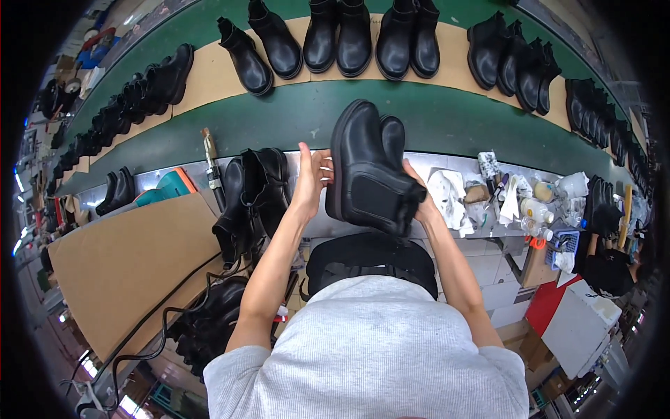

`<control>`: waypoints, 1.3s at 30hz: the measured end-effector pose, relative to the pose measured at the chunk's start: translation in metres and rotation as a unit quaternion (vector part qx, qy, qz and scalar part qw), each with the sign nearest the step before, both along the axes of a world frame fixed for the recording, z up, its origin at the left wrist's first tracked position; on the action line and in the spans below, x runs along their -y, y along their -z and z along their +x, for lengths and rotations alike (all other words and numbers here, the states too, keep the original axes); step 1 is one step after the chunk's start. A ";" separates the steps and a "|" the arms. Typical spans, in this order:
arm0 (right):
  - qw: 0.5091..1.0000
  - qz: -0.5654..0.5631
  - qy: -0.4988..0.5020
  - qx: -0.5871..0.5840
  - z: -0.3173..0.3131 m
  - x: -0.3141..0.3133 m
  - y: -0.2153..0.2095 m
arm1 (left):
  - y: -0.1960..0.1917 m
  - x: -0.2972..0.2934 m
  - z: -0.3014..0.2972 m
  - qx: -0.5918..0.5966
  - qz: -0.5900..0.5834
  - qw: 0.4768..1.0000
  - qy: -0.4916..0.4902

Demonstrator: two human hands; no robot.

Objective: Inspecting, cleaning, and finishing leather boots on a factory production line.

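A pair of black ankle boots is up in front of me, the nearer boot (363, 167) side-on with its toe pointing away and its elastic side panel facing me. The second boot (393, 137) is mostly hidden behind it. My right hand (421, 195) grips the pair at the shaft side, most of its fingers out of sight behind the leather. Beside the sole of the nearer boot, my left hand (312, 179) has its thumb raised and fingers apart; whether the fingertips touch the sole I cannot tell.
Boots (338, 38) stand in rows on cardboard along the green conveyor belt (279, 115). More boots (255, 185) and a brush (209, 157) lie at the left, by a large cardboard sheet (132, 272). Stained cloths (447, 199) and plastic bottles (536, 209) crowd the right ledge.
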State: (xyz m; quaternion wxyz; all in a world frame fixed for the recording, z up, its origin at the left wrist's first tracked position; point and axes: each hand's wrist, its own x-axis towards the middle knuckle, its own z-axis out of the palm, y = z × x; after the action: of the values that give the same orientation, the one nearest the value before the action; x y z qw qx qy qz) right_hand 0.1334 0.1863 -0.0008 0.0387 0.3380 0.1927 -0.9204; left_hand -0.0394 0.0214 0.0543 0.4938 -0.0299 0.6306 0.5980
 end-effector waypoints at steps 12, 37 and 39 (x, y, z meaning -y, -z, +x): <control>0.958 0.269 0.070 0.075 0.011 -0.017 -0.041 | 0.004 -0.005 0.006 0.223 0.076 0.971 -0.046; 0.916 0.389 0.070 -0.075 0.000 0.001 -0.076 | -0.010 -0.026 0.024 0.284 0.180 0.942 0.005; 0.917 0.385 0.055 -0.082 0.001 0.000 -0.073 | -0.018 -0.021 0.029 0.233 0.134 0.962 0.043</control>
State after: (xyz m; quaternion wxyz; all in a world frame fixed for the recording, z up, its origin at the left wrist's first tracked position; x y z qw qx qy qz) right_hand 0.1348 0.1866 0.0719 -0.1612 0.2599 0.5160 -0.8001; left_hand -0.0103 0.0419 0.0721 0.6522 -0.0748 0.4128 0.6314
